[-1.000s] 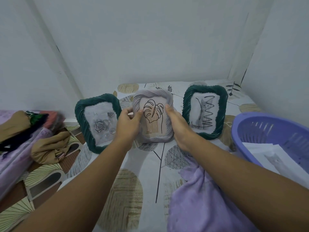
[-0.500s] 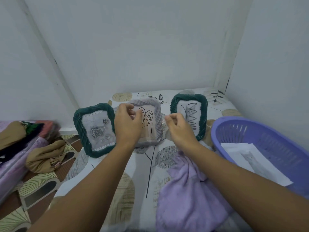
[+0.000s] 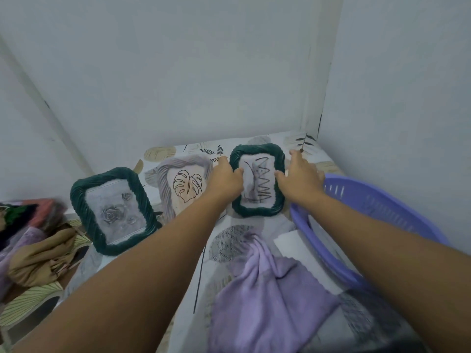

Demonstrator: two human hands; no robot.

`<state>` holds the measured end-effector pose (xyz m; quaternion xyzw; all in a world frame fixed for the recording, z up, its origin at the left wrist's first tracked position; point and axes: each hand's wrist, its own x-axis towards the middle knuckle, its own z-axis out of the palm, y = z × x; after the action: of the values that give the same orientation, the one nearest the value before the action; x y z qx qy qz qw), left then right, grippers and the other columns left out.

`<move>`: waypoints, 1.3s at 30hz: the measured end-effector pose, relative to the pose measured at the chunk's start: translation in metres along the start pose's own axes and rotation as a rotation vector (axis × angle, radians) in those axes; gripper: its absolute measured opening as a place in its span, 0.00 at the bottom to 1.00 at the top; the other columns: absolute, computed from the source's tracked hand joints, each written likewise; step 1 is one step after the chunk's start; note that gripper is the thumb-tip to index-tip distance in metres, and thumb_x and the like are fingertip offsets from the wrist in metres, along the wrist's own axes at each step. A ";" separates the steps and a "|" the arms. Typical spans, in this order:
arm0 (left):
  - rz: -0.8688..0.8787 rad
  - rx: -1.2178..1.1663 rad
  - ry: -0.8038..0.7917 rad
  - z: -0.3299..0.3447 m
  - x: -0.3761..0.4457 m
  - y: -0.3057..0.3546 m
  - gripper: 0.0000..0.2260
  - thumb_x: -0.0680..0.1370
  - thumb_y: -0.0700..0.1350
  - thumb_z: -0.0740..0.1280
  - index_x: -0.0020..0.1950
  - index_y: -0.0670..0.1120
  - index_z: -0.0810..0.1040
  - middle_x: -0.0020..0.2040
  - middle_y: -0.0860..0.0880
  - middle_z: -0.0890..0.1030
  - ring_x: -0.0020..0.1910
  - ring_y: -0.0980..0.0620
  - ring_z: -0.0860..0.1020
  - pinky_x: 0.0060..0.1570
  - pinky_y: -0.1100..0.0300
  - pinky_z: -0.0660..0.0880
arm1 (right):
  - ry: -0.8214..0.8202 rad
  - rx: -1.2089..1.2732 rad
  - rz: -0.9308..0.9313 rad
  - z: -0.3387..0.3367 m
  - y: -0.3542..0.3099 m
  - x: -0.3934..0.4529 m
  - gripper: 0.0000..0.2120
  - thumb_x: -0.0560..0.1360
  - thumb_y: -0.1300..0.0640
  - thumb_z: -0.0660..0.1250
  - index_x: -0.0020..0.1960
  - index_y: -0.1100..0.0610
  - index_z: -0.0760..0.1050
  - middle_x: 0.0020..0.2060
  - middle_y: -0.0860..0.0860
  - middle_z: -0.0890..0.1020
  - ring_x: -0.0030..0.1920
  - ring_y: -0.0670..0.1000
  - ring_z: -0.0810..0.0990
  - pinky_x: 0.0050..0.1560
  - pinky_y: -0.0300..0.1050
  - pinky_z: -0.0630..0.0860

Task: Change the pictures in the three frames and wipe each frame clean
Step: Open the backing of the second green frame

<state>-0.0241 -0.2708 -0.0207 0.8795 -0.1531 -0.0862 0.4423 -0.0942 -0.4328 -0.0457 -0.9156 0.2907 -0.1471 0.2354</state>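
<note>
Three picture frames stand on the leaf-patterned table cover (image 3: 224, 240) against the wall. The left green frame (image 3: 102, 240) shows a rose, the middle lilac frame (image 3: 165, 179) a leaf drawing, and the right green frame (image 3: 257, 212) a zigzag drawing. My left hand (image 3: 225, 179) grips the right green frame's left edge, thumb over the rim. My right hand (image 3: 298, 177) is on its right edge, thumb on the rim and fingers spread behind. A lilac cloth (image 3: 267, 289) lies crumpled on the table between my forearms.
A purple plastic basket (image 3: 382, 200) sits at the right against the wall, with white paper sheets (image 3: 300, 256) sticking out of it. Piled clothes (image 3: 38, 258) lie to the left, below the table. Walls close off the back and the right side.
Both hands have let go of the middle lilac frame, which now stands on the table, and have moved right onto the right green frame.
</note>
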 end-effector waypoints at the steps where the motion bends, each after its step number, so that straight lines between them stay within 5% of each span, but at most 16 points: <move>1: -0.024 0.017 -0.023 0.002 0.003 0.001 0.17 0.85 0.48 0.61 0.71 0.44 0.64 0.56 0.40 0.81 0.56 0.41 0.82 0.59 0.41 0.78 | -0.063 -0.016 0.025 0.001 0.002 0.002 0.24 0.82 0.45 0.61 0.74 0.53 0.62 0.64 0.54 0.79 0.69 0.61 0.71 0.74 0.65 0.54; 6: -0.100 -0.117 -0.030 0.006 0.015 0.002 0.13 0.81 0.38 0.64 0.63 0.46 0.67 0.57 0.39 0.81 0.56 0.40 0.82 0.57 0.40 0.80 | -0.086 -0.040 0.024 0.007 0.008 0.007 0.09 0.83 0.49 0.56 0.55 0.51 0.72 0.43 0.49 0.82 0.54 0.57 0.78 0.73 0.69 0.47; 11: -0.006 -0.217 0.120 -0.001 0.012 0.003 0.10 0.82 0.40 0.63 0.61 0.49 0.70 0.52 0.46 0.81 0.51 0.44 0.83 0.52 0.42 0.82 | 0.044 0.146 0.003 -0.001 0.002 0.004 0.08 0.84 0.51 0.58 0.54 0.51 0.75 0.41 0.45 0.81 0.45 0.52 0.74 0.76 0.66 0.43; 15: 0.091 -0.351 0.146 -0.020 -0.002 0.018 0.06 0.84 0.40 0.64 0.60 0.47 0.74 0.48 0.50 0.81 0.46 0.51 0.82 0.39 0.60 0.78 | 0.092 0.385 0.000 -0.015 -0.011 -0.004 0.07 0.84 0.52 0.58 0.54 0.48 0.75 0.39 0.43 0.79 0.40 0.42 0.73 0.78 0.64 0.44; 17: 0.143 -0.393 0.148 -0.033 -0.014 0.024 0.08 0.83 0.41 0.65 0.62 0.47 0.76 0.50 0.49 0.81 0.45 0.54 0.81 0.34 0.68 0.76 | 0.086 0.580 -0.028 -0.022 -0.019 -0.010 0.07 0.83 0.52 0.58 0.54 0.44 0.74 0.45 0.48 0.84 0.43 0.40 0.76 0.78 0.65 0.53; 19: 0.195 -0.394 0.166 -0.048 -0.028 0.026 0.09 0.83 0.43 0.67 0.62 0.48 0.77 0.50 0.49 0.81 0.45 0.57 0.80 0.33 0.73 0.74 | 0.086 0.795 -0.064 -0.030 -0.028 -0.021 0.08 0.83 0.53 0.59 0.54 0.41 0.75 0.51 0.53 0.85 0.49 0.48 0.82 0.70 0.63 0.70; 22: 0.226 -0.415 0.133 -0.069 -0.054 0.022 0.10 0.83 0.45 0.67 0.65 0.50 0.77 0.52 0.49 0.82 0.49 0.57 0.81 0.39 0.71 0.75 | 0.031 0.991 -0.093 -0.040 -0.042 -0.045 0.11 0.84 0.58 0.59 0.55 0.44 0.76 0.49 0.51 0.85 0.51 0.51 0.83 0.60 0.54 0.80; 25: 0.206 -0.427 0.058 -0.085 -0.085 0.008 0.11 0.84 0.47 0.65 0.66 0.54 0.75 0.54 0.50 0.84 0.51 0.59 0.82 0.48 0.63 0.76 | -0.039 1.091 -0.078 -0.035 -0.051 -0.067 0.11 0.84 0.58 0.61 0.57 0.45 0.78 0.50 0.52 0.85 0.53 0.53 0.85 0.59 0.56 0.81; 31: 0.104 -0.505 0.082 -0.104 -0.140 -0.033 0.09 0.84 0.45 0.65 0.64 0.52 0.77 0.42 0.57 0.85 0.33 0.66 0.78 0.42 0.60 0.71 | -0.174 1.162 -0.071 -0.019 -0.061 -0.120 0.12 0.84 0.59 0.62 0.62 0.49 0.79 0.51 0.55 0.86 0.51 0.54 0.86 0.54 0.48 0.83; 35: 0.004 -0.625 0.081 -0.112 -0.162 -0.060 0.10 0.84 0.44 0.66 0.64 0.49 0.78 0.53 0.49 0.87 0.52 0.53 0.84 0.52 0.55 0.77 | -0.444 1.313 -0.017 0.002 -0.060 -0.142 0.12 0.85 0.56 0.60 0.64 0.51 0.78 0.56 0.52 0.86 0.57 0.52 0.84 0.60 0.50 0.79; 39: -0.041 -0.709 0.059 -0.119 -0.178 -0.078 0.11 0.84 0.42 0.66 0.65 0.47 0.79 0.58 0.45 0.86 0.53 0.51 0.84 0.51 0.56 0.78 | -0.682 1.405 0.074 0.020 -0.062 -0.161 0.18 0.86 0.49 0.56 0.71 0.55 0.74 0.64 0.54 0.83 0.66 0.56 0.81 0.71 0.58 0.72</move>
<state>-0.1422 -0.0761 -0.0101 0.6765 -0.0830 -0.1173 0.7223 -0.1843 -0.2838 -0.0521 -0.5360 0.0715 0.0006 0.8412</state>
